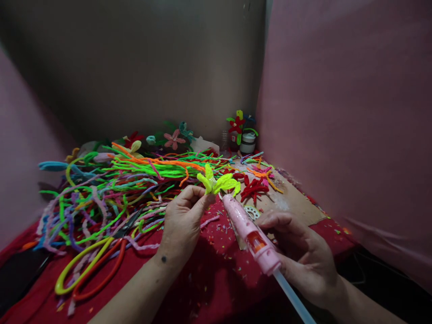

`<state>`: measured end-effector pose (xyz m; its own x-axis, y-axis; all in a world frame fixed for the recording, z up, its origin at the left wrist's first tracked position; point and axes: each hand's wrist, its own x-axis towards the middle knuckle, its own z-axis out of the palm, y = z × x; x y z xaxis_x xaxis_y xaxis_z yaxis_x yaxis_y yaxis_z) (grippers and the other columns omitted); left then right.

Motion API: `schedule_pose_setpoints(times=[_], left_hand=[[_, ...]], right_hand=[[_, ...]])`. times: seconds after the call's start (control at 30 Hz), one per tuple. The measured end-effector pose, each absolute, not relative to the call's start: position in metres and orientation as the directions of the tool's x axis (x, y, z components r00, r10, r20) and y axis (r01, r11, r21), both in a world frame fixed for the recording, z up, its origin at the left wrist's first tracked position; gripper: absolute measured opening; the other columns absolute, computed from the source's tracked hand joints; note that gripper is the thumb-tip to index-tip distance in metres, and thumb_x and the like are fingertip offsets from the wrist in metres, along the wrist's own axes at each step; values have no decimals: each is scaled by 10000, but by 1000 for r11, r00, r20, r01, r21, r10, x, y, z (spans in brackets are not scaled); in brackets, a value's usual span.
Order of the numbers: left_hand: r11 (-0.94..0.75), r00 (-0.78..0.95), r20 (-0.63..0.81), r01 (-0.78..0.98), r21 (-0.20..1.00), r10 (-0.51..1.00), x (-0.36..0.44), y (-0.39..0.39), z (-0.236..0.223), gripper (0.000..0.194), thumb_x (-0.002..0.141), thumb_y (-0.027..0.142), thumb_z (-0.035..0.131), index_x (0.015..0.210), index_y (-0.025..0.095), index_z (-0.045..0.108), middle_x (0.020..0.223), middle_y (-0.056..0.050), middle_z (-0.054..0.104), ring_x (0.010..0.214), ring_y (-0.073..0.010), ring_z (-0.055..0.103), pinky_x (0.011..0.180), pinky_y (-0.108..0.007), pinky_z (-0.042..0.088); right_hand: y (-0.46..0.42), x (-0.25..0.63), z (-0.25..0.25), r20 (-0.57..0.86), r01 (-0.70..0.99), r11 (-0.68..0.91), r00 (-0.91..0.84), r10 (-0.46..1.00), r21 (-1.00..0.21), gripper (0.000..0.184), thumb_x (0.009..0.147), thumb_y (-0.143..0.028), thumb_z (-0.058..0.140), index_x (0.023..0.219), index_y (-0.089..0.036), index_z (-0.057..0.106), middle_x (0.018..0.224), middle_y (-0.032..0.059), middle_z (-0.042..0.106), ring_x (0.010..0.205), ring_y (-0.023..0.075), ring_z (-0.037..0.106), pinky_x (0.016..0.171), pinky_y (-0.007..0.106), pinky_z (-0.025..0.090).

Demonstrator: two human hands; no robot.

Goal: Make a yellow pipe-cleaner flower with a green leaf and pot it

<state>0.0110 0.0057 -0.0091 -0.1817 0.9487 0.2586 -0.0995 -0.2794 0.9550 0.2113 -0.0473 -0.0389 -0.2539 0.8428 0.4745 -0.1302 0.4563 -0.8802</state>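
Between the thumb and fingers of my left hand (185, 221) is a yellow pipe-cleaner flower (222, 182), its petals spread upward and to the right. My right hand (303, 256) grips a pink hot glue gun (241, 222) from its right side. The gun's nozzle points up and left, close to the base of the flower; whether it touches cannot be made out. A long translucent glue stick (292, 297) juts from the gun's rear end. The gun's handle and trigger are mostly hidden by my right hand.
Pipe cleaners (145, 166) of several colours pile up on the left of the red cloth (209, 274). Scissors (97, 265) with yellow and red handles lie at front left. Red pipe-cleaner pieces (253, 189) rest on cardboard (297, 202). Finished flowers (173, 139) stand along the back wall.
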Motion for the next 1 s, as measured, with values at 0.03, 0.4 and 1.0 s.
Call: schedule_pose_setpoints(times=[0.03, 0.4, 1.0], left_hand=[[-280, -182, 257, -109, 954, 949, 11, 6, -9, 179, 654, 244, 726, 615, 161, 572, 582, 42, 530, 558, -80, 439, 545, -197, 348], [-288, -170, 267, -118, 950, 949, 10, 7, -11, 176, 657, 240, 726, 621, 153, 577, 589, 38, 541, 566, -79, 450, 548, -192, 354], [-300, -163, 282, -102, 948, 945, 12, 7, -11, 161, 681, 235, 709, 631, 155, 578, 603, 35, 547, 584, -77, 451, 562, -187, 356]], right_hand=[[-47, 211, -39, 478, -128, 460, -253, 841, -878, 292, 798, -205, 634, 1073, -269, 558, 1001, 58, 544, 851, 165, 562, 736, 266, 494], [-47, 208, -35, 511, -121, 497, -262, 819, -859, 294, 807, -183, 622, 1071, -297, 557, 951, 35, 539, 845, 143, 537, 729, 219, 481], [-48, 213, -41, 499, -97, 491, -249, 830, -866, 337, 796, -163, 622, 1091, -310, 549, 1009, 43, 557, 880, 152, 561, 751, 227, 494]])
